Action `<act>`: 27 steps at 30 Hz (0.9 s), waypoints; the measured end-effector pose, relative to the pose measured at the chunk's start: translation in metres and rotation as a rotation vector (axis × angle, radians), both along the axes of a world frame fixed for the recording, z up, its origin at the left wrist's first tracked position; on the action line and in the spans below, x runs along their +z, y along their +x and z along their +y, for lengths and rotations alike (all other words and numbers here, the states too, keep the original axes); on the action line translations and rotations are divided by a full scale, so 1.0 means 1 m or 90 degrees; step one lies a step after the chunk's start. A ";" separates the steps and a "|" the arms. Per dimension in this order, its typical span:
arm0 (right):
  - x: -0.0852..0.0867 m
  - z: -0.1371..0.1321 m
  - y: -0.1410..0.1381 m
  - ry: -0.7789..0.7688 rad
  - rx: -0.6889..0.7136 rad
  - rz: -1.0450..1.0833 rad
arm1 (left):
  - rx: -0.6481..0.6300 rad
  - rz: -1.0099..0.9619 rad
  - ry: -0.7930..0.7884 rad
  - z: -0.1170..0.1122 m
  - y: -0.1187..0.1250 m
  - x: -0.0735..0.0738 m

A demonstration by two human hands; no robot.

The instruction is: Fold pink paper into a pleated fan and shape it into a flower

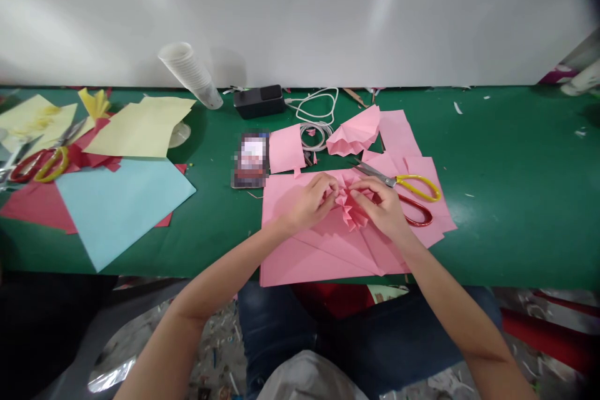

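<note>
Both of my hands meet over a pleated pink paper piece (347,207) that sits on a stack of large pink sheets (309,256) on the green table. My left hand (310,200) pinches the folds from the left with its fingers curled. From the right, my right hand (382,203) grips the same folds with closed fingers. Scissors with a yellow and a red handle (407,190) lie just right of my right hand on the pink paper.
Another folded pink piece (352,132), a white cable (319,115), a black box (259,100) and a phone (251,159) lie behind. Left are blue (119,206), yellow (140,128) and red sheets, more scissors (40,164) and a tipped stack of white cups (190,74).
</note>
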State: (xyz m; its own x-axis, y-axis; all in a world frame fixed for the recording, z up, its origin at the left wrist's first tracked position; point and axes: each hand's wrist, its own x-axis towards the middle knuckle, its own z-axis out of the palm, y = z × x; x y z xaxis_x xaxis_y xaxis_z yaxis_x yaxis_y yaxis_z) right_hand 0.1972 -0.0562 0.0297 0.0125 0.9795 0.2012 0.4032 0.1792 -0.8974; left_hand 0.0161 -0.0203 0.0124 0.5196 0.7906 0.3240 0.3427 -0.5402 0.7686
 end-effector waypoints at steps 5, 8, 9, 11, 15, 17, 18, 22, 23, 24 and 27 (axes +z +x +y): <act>-0.002 -0.004 0.000 0.106 0.014 -0.092 | -0.025 0.069 0.049 0.000 -0.003 -0.005; -0.003 -0.005 -0.001 0.142 0.033 -0.149 | -0.023 0.079 0.046 -0.001 -0.002 -0.001; -0.003 -0.005 -0.001 0.145 0.033 -0.163 | -0.023 0.077 0.038 -0.001 -0.002 0.001; -0.004 -0.004 -0.001 0.146 0.028 -0.179 | -0.024 0.062 0.016 -0.002 -0.001 0.004; -0.004 -0.004 0.000 0.152 0.018 -0.187 | -0.007 0.016 -0.029 -0.001 0.002 0.002; -0.004 -0.004 0.000 0.152 0.021 -0.188 | 0.003 -0.004 -0.034 0.000 0.003 0.001; -0.005 -0.004 0.000 0.151 0.024 -0.188 | 0.005 -0.007 -0.036 0.000 0.003 0.000; -0.006 -0.004 0.001 0.140 0.026 -0.181 | 0.007 0.032 -0.027 -0.001 0.004 0.001; -0.007 -0.004 0.001 0.141 0.024 -0.178 | 0.010 0.045 -0.015 -0.002 0.005 0.001; -0.007 -0.004 0.001 0.143 0.022 -0.175 | 0.014 0.055 0.000 -0.002 0.005 0.001; -0.007 -0.002 0.001 0.150 0.019 -0.160 | 0.031 0.078 0.034 -0.003 0.005 -0.003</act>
